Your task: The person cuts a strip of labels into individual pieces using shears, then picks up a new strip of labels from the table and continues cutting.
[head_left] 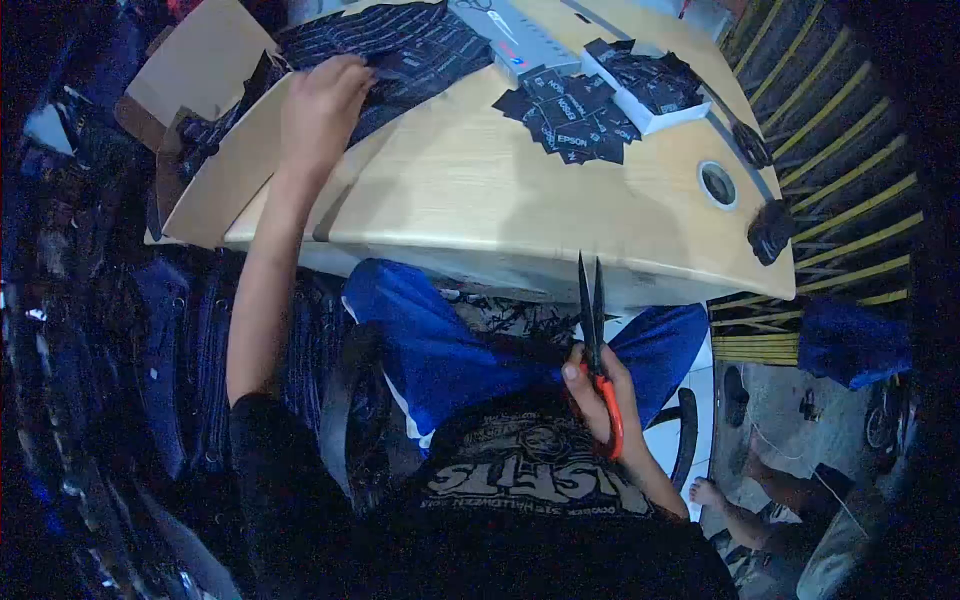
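My right hand (pixel 605 395) is wrapped round the red handles of a pair of scissors (pixel 592 310), held over my lap below the table edge. The slim dark blades point up and away from me, slightly apart. At the far left of the table, my left hand (pixel 325 110) is raised with its fingers bent together, beside black sheets (pixel 425 50) printed with rows of white lettering. Whatever those fingertips hold, if anything, is hidden. Small black cut pieces (pixel 570 115) marked EPSON lie piled near the middle, and more fill a white open box (pixel 655 120).
A cardboard box (pixel 200 70) with dark scraps stands left of the table (pixel 430 190). A grey-blue carton (pixel 515 40) lies at the back. A round cable hole (pixel 717 184) and a dark cable (pixel 770 230) are at the right. Another person's leg (pixel 735 510) shows at lower right.
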Demonstrator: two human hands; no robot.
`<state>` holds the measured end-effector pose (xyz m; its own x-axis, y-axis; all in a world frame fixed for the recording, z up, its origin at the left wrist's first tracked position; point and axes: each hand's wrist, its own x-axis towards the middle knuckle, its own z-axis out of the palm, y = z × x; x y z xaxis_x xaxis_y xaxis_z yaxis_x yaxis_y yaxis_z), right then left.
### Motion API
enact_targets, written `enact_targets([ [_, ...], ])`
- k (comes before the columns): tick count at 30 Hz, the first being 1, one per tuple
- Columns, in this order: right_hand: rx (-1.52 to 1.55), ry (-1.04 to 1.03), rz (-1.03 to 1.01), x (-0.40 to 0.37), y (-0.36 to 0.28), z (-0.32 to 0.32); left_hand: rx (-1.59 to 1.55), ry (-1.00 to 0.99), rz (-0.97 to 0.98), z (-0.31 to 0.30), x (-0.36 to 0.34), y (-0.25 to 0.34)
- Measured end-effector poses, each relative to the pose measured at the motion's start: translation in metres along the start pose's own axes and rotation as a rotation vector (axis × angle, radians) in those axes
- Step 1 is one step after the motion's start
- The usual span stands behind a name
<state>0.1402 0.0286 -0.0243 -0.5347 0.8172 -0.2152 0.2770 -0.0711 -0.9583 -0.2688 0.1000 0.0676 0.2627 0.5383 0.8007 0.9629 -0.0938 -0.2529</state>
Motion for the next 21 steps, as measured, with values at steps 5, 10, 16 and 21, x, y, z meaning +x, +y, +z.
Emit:
enact_targets([
  [5,-0.006,-0.056,-0.041,0.003,-0.006,-0.005,-0.295,0.301,-0.737,-0.027,0.012,0.019],
  [10,0.135,-0.074,-0.161,0.027,-0.033,-0.001,-0.438,0.186,-0.554,-0.055,-0.004,0.106],
  [16,0.601,-0.16,-0.117,0.069,-0.088,0.006,-0.28,-0.149,0.008,-0.063,-0.021,0.175],
  [21,0.594,-0.141,-0.017,0.069,-0.099,-0.01,-0.249,0.012,0.064,-0.05,-0.038,0.189],
])
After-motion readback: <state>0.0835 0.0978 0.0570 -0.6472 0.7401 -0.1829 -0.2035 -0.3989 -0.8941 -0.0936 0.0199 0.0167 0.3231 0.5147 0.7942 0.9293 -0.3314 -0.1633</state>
